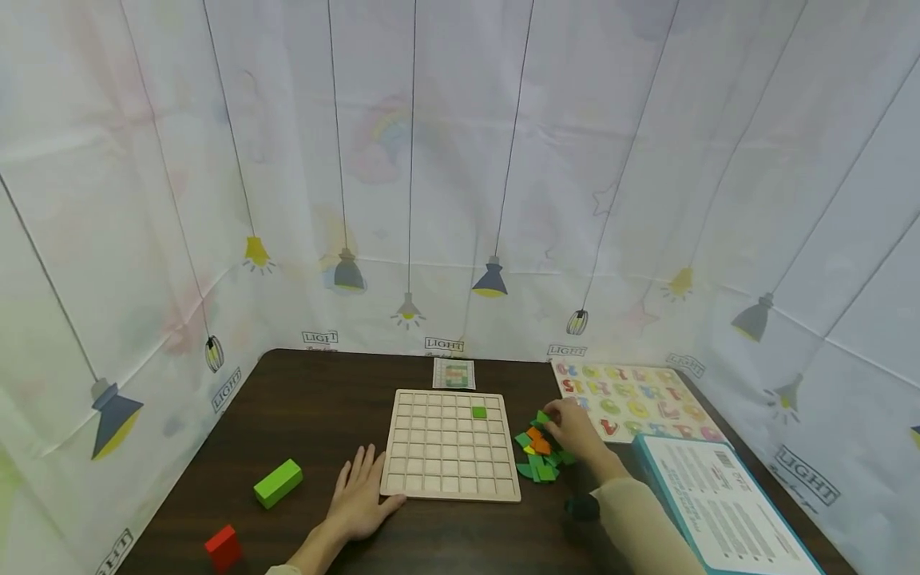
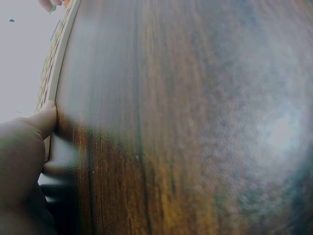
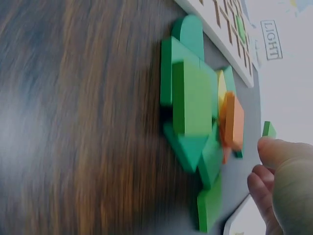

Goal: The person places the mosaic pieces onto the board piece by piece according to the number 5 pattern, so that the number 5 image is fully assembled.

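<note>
A wooden grid board (image 1: 451, 447) lies on the dark table, with one light green square tile (image 1: 479, 413) in its upper right part. My left hand (image 1: 362, 499) rests with fingers extended beside the board's lower left corner; its thumb touches the board's edge in the left wrist view. Right of the board is a loose pile of green, orange and yellow pieces (image 3: 198, 100). Over the pile's far end, my right hand (image 1: 575, 431) pinches a small green piece (image 3: 268, 129) between thumb and fingers. Most of that piece is hidden by the fingertips.
A small pattern card (image 1: 454, 374) lies behind the board. At the right are a number puzzle board (image 1: 640, 399) and a blue-edged white box (image 1: 726, 503). A green block (image 1: 278, 484) and a red block (image 1: 224, 548) stand at the left. Printed curtains (image 1: 446, 200) surround the table.
</note>
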`<state>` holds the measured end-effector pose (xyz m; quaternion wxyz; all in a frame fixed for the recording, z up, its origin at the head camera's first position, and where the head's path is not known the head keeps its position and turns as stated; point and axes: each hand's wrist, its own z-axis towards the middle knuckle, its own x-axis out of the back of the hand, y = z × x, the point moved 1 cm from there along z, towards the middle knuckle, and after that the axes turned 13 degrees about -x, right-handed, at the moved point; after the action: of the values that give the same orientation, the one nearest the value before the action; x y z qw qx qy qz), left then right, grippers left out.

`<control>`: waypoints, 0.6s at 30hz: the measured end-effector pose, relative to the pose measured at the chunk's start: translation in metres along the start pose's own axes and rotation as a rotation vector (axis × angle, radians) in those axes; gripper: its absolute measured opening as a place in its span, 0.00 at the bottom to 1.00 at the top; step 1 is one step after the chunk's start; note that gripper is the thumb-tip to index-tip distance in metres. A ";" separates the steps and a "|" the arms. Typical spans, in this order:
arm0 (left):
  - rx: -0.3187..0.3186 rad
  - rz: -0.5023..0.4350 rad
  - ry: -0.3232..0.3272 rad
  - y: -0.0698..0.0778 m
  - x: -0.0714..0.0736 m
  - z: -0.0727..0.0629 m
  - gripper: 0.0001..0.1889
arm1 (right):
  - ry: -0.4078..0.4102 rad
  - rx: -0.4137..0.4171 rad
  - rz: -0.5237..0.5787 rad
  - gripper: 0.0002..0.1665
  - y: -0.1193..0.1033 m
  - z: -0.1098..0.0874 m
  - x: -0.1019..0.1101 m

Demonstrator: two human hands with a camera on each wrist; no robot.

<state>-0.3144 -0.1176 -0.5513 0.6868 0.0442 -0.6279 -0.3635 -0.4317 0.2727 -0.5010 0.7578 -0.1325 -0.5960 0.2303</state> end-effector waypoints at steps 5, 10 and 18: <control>-0.013 0.001 0.016 -0.002 -0.002 0.000 0.48 | 0.025 0.032 0.048 0.12 -0.013 0.005 -0.012; -0.008 0.006 0.013 -0.002 -0.001 0.000 0.46 | 0.019 0.025 0.071 0.13 -0.028 0.011 -0.028; -0.004 -0.010 0.001 0.001 0.000 0.000 0.48 | -0.017 0.035 0.074 0.12 -0.050 0.017 -0.048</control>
<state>-0.3141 -0.1169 -0.5512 0.6855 0.0463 -0.6264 -0.3682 -0.4470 0.2039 -0.5139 0.7459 -0.1391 -0.5930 0.2695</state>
